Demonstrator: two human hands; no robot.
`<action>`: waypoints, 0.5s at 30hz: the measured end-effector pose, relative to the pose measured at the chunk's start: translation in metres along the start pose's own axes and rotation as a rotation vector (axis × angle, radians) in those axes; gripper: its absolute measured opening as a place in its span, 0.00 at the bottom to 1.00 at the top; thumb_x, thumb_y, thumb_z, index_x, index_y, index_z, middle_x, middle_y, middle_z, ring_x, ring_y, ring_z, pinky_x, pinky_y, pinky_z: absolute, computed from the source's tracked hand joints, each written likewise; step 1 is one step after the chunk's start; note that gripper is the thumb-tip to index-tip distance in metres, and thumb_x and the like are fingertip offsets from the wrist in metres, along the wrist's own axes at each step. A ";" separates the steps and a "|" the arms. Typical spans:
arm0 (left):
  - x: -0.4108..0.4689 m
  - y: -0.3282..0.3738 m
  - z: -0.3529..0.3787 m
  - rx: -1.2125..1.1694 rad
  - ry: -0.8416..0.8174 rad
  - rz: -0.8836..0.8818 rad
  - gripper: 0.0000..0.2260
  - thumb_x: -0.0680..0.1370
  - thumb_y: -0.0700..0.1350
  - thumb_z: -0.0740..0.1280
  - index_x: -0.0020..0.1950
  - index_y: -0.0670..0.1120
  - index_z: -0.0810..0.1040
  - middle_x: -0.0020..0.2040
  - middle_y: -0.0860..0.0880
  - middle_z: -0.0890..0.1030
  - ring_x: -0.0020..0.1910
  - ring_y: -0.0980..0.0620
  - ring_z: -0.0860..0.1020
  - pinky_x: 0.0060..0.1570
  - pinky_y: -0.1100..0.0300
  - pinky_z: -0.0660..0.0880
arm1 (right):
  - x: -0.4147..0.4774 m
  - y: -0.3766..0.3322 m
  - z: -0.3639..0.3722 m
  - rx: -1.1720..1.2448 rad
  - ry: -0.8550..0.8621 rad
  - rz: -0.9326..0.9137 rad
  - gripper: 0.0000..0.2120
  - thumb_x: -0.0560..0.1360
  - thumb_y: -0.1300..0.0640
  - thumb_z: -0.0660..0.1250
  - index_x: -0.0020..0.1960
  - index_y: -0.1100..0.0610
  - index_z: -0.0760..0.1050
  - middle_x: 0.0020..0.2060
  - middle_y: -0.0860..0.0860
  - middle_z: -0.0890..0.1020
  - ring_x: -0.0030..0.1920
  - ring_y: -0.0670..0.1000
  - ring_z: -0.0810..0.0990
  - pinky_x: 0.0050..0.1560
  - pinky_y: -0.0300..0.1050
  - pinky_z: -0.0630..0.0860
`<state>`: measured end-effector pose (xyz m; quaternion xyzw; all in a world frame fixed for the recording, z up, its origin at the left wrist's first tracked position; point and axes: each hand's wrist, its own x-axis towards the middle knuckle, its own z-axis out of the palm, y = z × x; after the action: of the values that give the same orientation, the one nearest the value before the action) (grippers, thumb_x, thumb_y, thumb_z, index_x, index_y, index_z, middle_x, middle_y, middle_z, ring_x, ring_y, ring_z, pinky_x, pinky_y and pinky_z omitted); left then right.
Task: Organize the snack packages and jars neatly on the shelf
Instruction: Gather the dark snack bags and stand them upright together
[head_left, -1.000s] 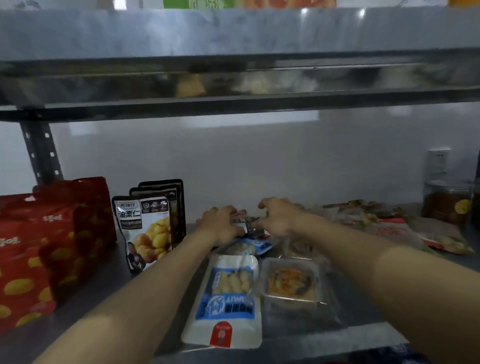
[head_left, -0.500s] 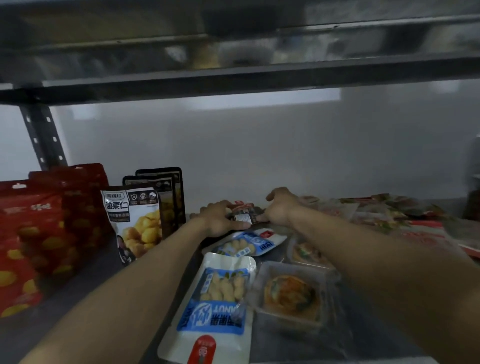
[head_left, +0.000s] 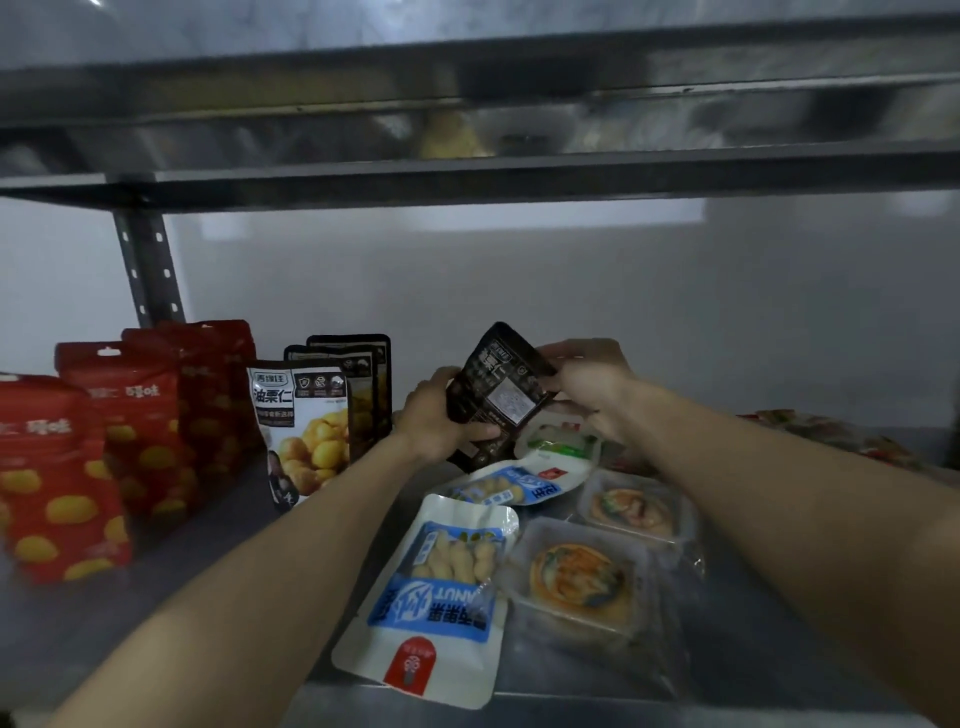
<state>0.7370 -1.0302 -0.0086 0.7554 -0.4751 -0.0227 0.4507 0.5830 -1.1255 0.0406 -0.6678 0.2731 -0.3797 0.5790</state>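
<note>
A dark chestnut pouch (head_left: 498, 389) is held tilted in the air above the metal shelf (head_left: 218, 587), its back label toward me. My left hand (head_left: 441, 415) grips its lower left side and my right hand (head_left: 587, 379) holds its upper right edge. To the left stand three matching chestnut pouches (head_left: 301, 421) in a row, front to back. Further left stand several red pouches (head_left: 62, 478) with yellow spots. Below my hands lie two white and blue peanut packs (head_left: 447, 587) and two clear trays of pastry (head_left: 582, 582).
The upper shelf's steel beam (head_left: 467, 166) hangs low overhead. A perforated upright post (head_left: 150, 270) stands at the back left. More loose snack packets (head_left: 841, 441) lie at the back right. A green and white packet (head_left: 561, 441) sits under my right hand.
Both hands have lifted the dark pouch off the pile of packets and raised it, turning it upright with its back toward me. The view has shifted closer and lower.
</note>
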 end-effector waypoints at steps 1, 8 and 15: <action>-0.001 0.001 -0.001 -0.039 0.022 0.005 0.37 0.65 0.45 0.80 0.69 0.44 0.67 0.62 0.46 0.78 0.61 0.48 0.76 0.60 0.51 0.74 | -0.001 -0.002 -0.001 -0.014 0.009 -0.025 0.13 0.72 0.76 0.65 0.45 0.60 0.79 0.46 0.59 0.83 0.42 0.54 0.82 0.45 0.51 0.83; -0.015 0.024 -0.002 -0.250 0.196 0.084 0.28 0.67 0.37 0.77 0.62 0.40 0.69 0.50 0.50 0.77 0.51 0.53 0.76 0.43 0.72 0.73 | -0.013 -0.013 -0.011 0.148 0.018 -0.123 0.14 0.72 0.66 0.73 0.56 0.62 0.76 0.48 0.57 0.82 0.44 0.54 0.83 0.46 0.47 0.82; -0.034 0.050 0.001 -0.242 0.086 0.166 0.21 0.74 0.45 0.73 0.65 0.45 0.73 0.56 0.49 0.81 0.56 0.52 0.79 0.53 0.65 0.75 | -0.035 -0.002 -0.010 -0.032 -0.107 -0.164 0.06 0.74 0.63 0.72 0.49 0.54 0.81 0.48 0.54 0.85 0.46 0.53 0.85 0.48 0.51 0.83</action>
<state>0.6836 -1.0127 0.0127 0.6539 -0.5100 -0.0100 0.5588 0.5551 -1.1021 0.0361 -0.7162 0.1924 -0.3853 0.5492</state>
